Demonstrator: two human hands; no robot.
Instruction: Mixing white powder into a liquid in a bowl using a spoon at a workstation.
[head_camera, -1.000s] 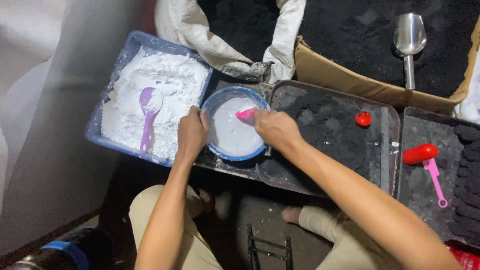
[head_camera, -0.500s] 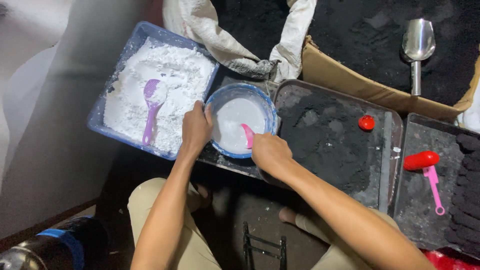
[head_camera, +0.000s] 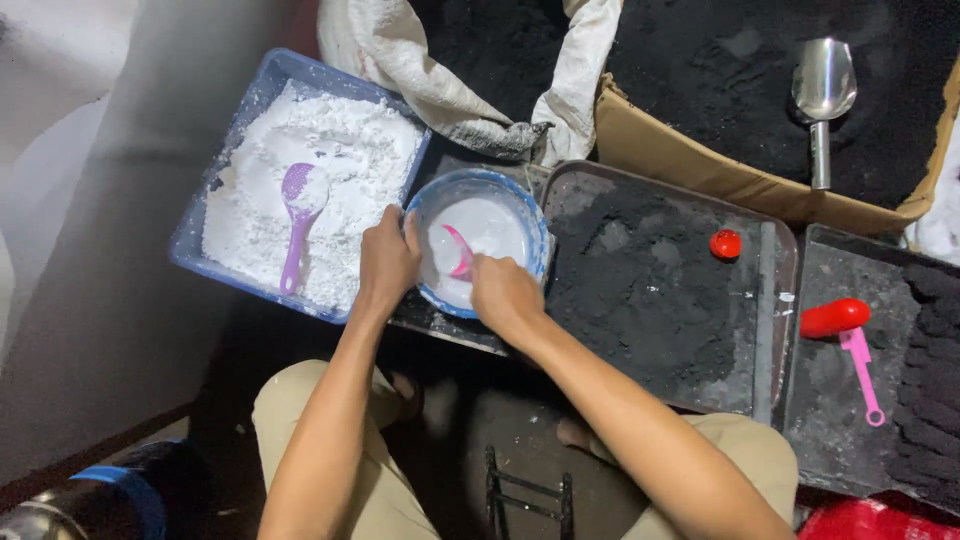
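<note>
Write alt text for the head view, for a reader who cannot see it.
A seated person's left hand grips a blue bowl of white paste while the right hand holds a pink spoon in it. A blue tub of white powder sits left; trays of black powder sit right.

Both arms are bare from the elbow down, with no sleeves, watch, bracelet or gloves in view. The left hand and the right hand are bare too, with no rings that can be made out. The legs wear light khaki trousers, plain cloth with soft folds at the thighs. Bare toes show between the knees, with no shoe or sock on them.
</note>
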